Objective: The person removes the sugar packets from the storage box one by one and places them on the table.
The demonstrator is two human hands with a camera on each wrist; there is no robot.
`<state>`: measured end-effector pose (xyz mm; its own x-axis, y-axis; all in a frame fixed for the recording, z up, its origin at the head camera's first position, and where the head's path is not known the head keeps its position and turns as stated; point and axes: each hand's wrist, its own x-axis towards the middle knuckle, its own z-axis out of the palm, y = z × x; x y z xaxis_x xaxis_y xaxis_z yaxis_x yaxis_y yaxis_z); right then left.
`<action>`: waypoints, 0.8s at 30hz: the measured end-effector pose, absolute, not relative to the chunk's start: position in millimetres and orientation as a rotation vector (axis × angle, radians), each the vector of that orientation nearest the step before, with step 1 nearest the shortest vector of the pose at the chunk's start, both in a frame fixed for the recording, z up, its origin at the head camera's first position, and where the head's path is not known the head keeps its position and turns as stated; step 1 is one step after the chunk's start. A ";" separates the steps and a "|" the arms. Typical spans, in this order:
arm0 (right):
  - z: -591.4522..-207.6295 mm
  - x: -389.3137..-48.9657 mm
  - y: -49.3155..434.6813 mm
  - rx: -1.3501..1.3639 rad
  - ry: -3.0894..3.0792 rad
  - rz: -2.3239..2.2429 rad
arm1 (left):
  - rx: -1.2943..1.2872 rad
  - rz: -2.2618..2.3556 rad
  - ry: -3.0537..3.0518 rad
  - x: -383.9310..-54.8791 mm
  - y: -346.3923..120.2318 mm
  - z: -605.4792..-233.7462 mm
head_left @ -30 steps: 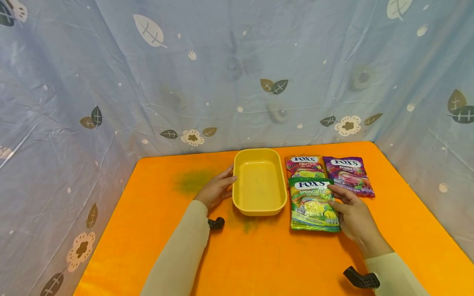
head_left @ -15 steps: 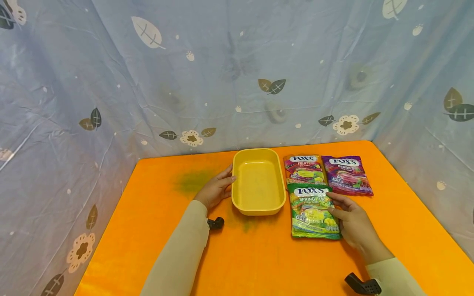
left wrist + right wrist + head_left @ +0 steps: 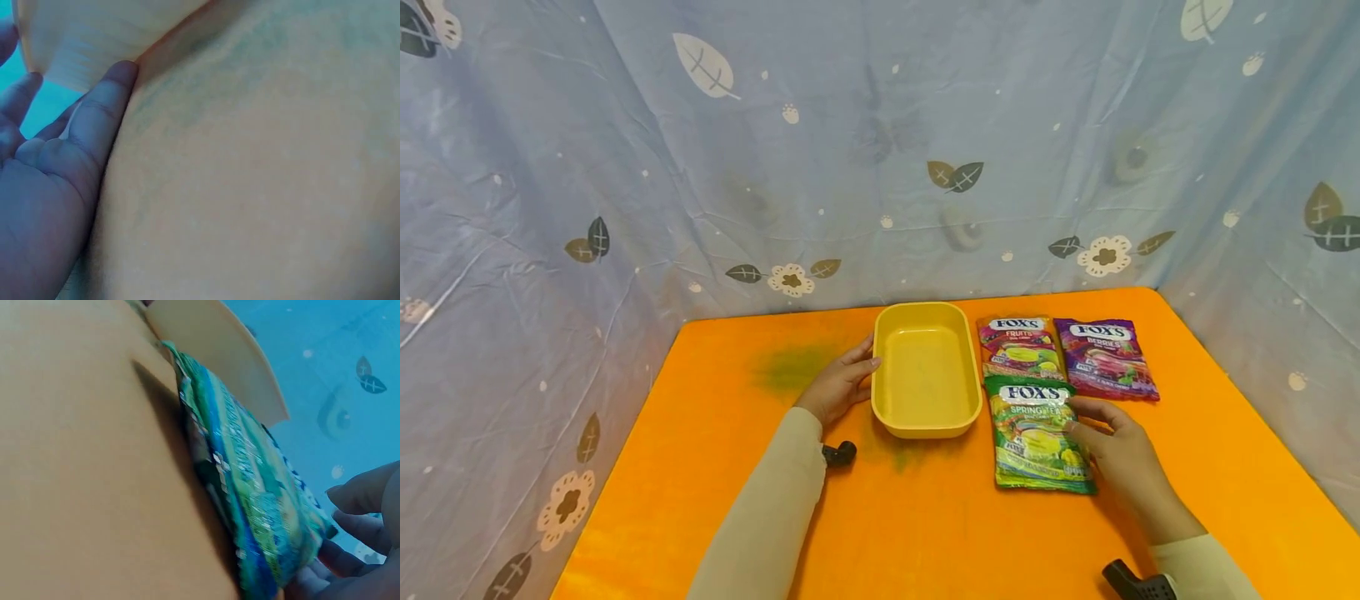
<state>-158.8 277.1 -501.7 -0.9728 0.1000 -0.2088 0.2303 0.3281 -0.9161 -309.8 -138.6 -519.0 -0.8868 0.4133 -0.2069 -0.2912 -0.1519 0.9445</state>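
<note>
A yellow tray (image 3: 927, 429) stands mid-table at the back. My left hand (image 3: 841, 387) is at its left side, the thumb at the rim; in the left wrist view, the fingertips touch the outer wall (image 3: 100, 37). To the tray's right lies a green candy bag (image 3: 1037, 442), labelled FOX'S Spring Tea. Around its right edge is my right hand (image 3: 1120, 454), thumb and fingers loosely spread. The right wrist view has the thumb (image 3: 369, 490) lifted off the wrapper, with lower fingertips right at the bag's edge, partly hidden.
Behind the green bag lie a red-orange FOX'S Fruits candy bag (image 3: 1021, 346) and a purple FOX'S Berries candy bag (image 3: 1108, 360), side by side. An orange cloth (image 3: 925, 533) covers the table. Patterned blue curtains (image 3: 850, 167) enclose its back and sides.
The green candy bag has come toward me with my right hand, uncovering more of the Fruits bag. The right hand's grip has loosened. The left hand and tray have stayed put.
</note>
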 end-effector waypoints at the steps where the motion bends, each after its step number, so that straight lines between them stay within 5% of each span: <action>1: -500.6 -159.5 277.0 0.306 2.487 -1.720 | 0.137 2.084 1.675 -309.1 -139.7 -519.2; 16: -471.4 -200.9 243.3 -0.041 2.876 -1.690 | 0.021 2.004 1.910 -293.2 -151.6 -504.9; 24: -439.0 -257.8 214.6 -0.484 3.152 -0.907 | 0.279 1.254 2.645 -313.3 -140.3 -453.9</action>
<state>-257.8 214.6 -439.0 -0.9427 -0.2280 0.2435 -0.3225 0.8091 -0.4913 -313.3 -140.3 -453.9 -0.9619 0.2545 -0.1000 0.0837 0.6221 0.7784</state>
